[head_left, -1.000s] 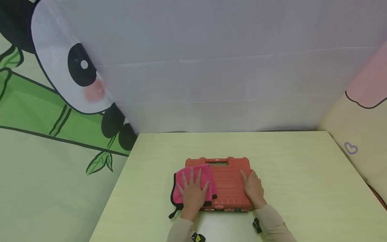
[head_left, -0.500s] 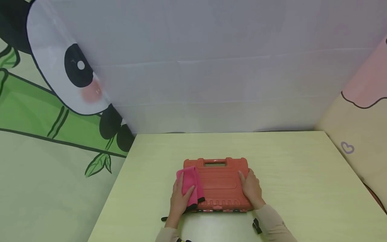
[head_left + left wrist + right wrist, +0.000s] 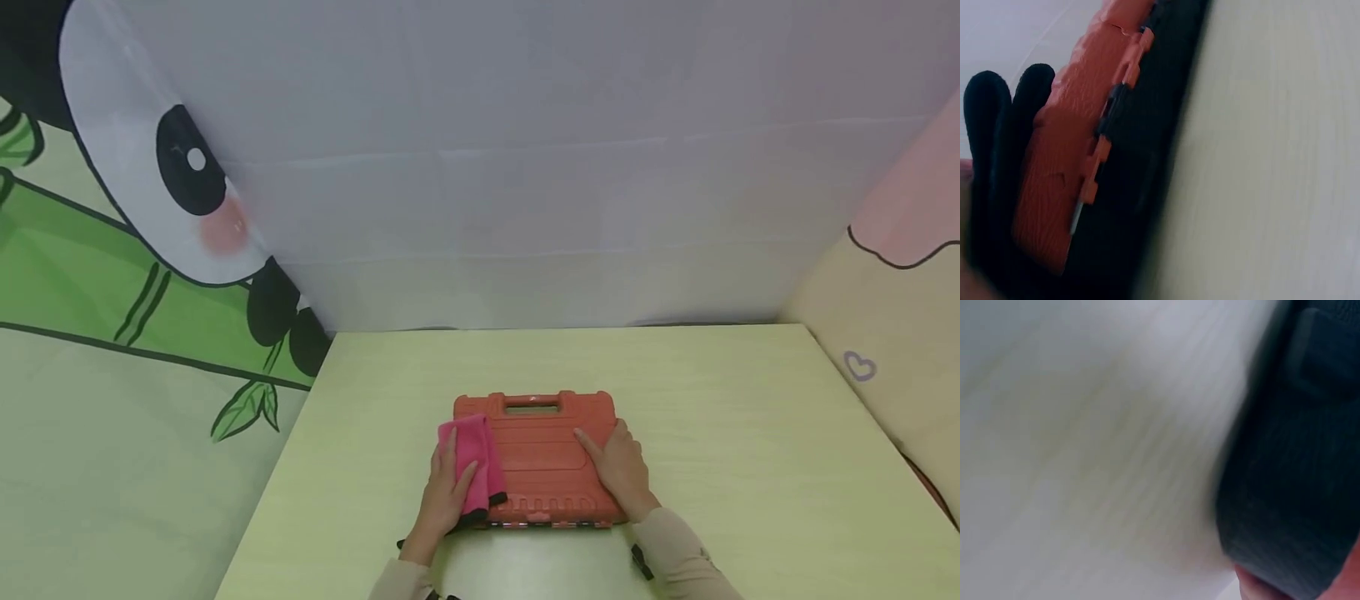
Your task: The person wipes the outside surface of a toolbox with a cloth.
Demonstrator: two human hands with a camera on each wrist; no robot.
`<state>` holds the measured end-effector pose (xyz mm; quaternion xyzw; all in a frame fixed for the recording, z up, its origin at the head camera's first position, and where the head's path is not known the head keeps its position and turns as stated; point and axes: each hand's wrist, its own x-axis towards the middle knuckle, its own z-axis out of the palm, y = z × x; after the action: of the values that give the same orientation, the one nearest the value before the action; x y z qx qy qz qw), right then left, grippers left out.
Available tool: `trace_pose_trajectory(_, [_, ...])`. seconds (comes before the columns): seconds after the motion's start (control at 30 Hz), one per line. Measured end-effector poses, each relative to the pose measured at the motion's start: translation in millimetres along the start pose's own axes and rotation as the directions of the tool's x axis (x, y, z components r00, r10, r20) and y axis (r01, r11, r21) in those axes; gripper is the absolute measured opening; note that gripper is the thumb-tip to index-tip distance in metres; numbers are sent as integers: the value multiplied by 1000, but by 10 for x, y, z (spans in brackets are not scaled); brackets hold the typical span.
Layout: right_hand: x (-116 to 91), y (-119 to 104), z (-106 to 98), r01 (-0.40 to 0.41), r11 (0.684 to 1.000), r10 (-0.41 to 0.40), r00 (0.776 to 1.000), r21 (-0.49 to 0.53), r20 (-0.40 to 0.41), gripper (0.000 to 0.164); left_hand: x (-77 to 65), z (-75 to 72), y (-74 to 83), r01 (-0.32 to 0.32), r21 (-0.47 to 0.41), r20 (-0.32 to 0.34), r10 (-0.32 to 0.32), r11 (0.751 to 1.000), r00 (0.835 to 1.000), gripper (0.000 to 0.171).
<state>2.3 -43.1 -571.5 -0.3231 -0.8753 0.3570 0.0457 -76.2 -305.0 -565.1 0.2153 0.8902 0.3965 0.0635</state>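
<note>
A red-orange plastic carrying case [image 3: 543, 450] lies flat on the table in the head view, its handle toward the far side. Over its left edge drapes a pink cloth [image 3: 471, 458] with black trim. My left hand [image 3: 442, 500] holds this cloth against the case's left side, thumb on top. At the opposite edge, my right hand [image 3: 624, 471] grips the case, with the thumb over the lid. The left wrist view shows the hinged side [image 3: 1094, 162], the dark lower half and black cloth trim [image 3: 997, 131]. Mostly tabletop and the case's dark side [image 3: 1291, 487] fill the right wrist view.
The pale yellow table [image 3: 720, 400] extends around the case on all sides. Behind it rises a grey-white backdrop [image 3: 525, 208]. Printed panels with a cartoon panda and green bamboo [image 3: 67, 242] stand at the left, and a cream panel [image 3: 900, 350] at the right.
My left hand has moved from lying spread on the cloth to the case's left edge, drawing the cloth leftward and bunching it narrower. My right thumb has shifted inward across the lid.
</note>
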Motion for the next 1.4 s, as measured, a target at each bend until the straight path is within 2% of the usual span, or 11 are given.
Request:
trace_pose_trajectory(0.2, [50, 43, -117, -2, 1000, 2, 1000, -24, 2, 91, 141, 39, 64, -61, 24, 75, 59, 998, 995, 65])
trace_pose_trajectory(0.57, [160, 83, -225, 31, 999, -31, 1000, -42, 6, 91, 463, 93, 179, -145, 104, 78, 137, 984, 988, 62])
trace_pose_trajectory(0.7, [187, 63, -224, 31, 999, -30, 999, -33, 21, 95, 605, 77, 176, -133, 146, 111, 117, 980, 987, 63])
trace_pose_trajectory(0.93, [243, 35, -204, 41, 999, -40, 998, -16, 38, 95, 891, -15, 140, -51, 175, 242, 7, 983, 970, 67])
trace_pose_trajectory(1.1, [310, 51, -178, 62, 998, -61, 998, -24, 36, 94, 1064, -46, 104, -47, 132, 280, 8, 990, 960, 68])
trace_pose_trajectory(1.2, [337, 64, -172, 69, 997, -68, 997, -18, 36, 97, 1141, -43, 83, -51, 95, 267, 24, 994, 963, 67])
trace_pose_trajectory(1.4, [365, 83, -153, 67, 998, -68, 995, 17, 71, 110, 1175, 27, 58, -34, 2, 147, 33, 999, 989, 57])
